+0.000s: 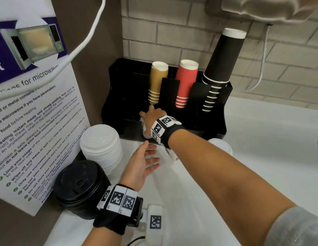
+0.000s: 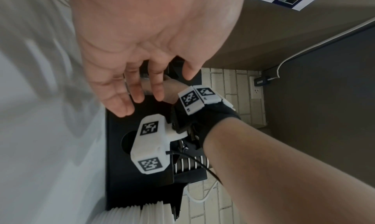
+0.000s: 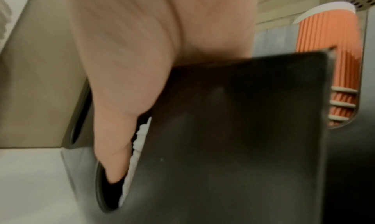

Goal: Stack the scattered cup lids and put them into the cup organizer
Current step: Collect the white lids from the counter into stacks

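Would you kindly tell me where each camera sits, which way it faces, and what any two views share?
Head: worn on the head, looking forward and down at the cup organizer; both forearms, left hand and right hand show.
Left wrist: under the left hand, looking along its open palm at the organizer; the right wrist shows too.
Right wrist: under the right hand, facing a front slot where it puts white lids.
Shared: head and right wrist both show the red cups.

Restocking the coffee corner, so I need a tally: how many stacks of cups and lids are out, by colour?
Tan paper cup stacks: 1
Red ribbed paper cup stacks: 1
Black paper cup stacks: 1
White plastic lid stacks: 1 on the counter
Black plastic lid stacks: 1
Total: 5 stacks
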{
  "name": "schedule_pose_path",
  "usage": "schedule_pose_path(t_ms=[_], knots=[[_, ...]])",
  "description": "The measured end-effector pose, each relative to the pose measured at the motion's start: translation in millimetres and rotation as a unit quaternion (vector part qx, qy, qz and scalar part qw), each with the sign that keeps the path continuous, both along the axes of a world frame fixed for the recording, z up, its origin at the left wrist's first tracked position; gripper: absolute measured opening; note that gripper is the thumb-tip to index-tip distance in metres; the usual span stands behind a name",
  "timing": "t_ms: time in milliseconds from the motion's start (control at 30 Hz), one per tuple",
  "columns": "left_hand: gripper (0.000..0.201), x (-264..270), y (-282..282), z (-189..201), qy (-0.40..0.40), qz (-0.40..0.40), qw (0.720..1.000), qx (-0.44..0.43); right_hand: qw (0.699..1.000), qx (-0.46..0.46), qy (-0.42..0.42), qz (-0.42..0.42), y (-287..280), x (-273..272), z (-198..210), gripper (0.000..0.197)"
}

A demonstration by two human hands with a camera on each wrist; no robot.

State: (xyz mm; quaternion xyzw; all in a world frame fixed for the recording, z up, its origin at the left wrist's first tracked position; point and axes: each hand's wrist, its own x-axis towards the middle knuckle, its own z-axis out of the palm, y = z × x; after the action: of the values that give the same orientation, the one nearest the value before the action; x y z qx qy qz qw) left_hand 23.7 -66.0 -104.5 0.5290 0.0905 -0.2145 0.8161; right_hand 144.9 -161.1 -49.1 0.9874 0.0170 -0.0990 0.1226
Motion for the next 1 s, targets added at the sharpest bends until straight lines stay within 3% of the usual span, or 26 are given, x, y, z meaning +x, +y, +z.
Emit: schedule_pose_path(t_ms=[67, 133, 200, 267, 400, 500, 633, 1000], knots=[[0.033, 1, 1, 0, 0.001, -0.001, 1.000, 0.000, 0.999, 0.035, -0.020, 0.015, -3, -10, 8, 0.080], [0.033, 3, 1, 0, 0.002, -0.003, 1.000, -0.002, 0.986, 0.157, -0.063, 0.012, -12, -25, 25, 0.079], [0.032, 5, 1, 2, 0.000, -0.007, 1.000, -0.003, 0.950, 0.281, -0.134, -0.016, -31, -48, 45, 0.068], [0.031, 7, 0, 3, -0.005, -0.012, 1.000, 0.001, 0.916, 0.343, -0.198, -0.066, -63, -79, 57, 0.054], [0.027, 11, 0, 9, -0.012, -0.020, 1.000, 0.006, 0.892, 0.338, -0.207, -0.215, -124, -149, 50, 0.034], [0.026, 11, -1, 12, -0.018, -0.024, 1.000, 0.005, 0.877, 0.355, -0.155, -0.283, -139, -177, 31, 0.046], [0.025, 8, -6, 14, -0.024, -0.041, 0.999, 0.004, 0.859, 0.374, -0.175, -0.302, -143, -184, 8, 0.062], [0.025, 5, -9, 19, -0.039, -0.060, 0.997, 0.022, 0.839, 0.387, -0.217, -0.316, -145, -182, -4, 0.062]])
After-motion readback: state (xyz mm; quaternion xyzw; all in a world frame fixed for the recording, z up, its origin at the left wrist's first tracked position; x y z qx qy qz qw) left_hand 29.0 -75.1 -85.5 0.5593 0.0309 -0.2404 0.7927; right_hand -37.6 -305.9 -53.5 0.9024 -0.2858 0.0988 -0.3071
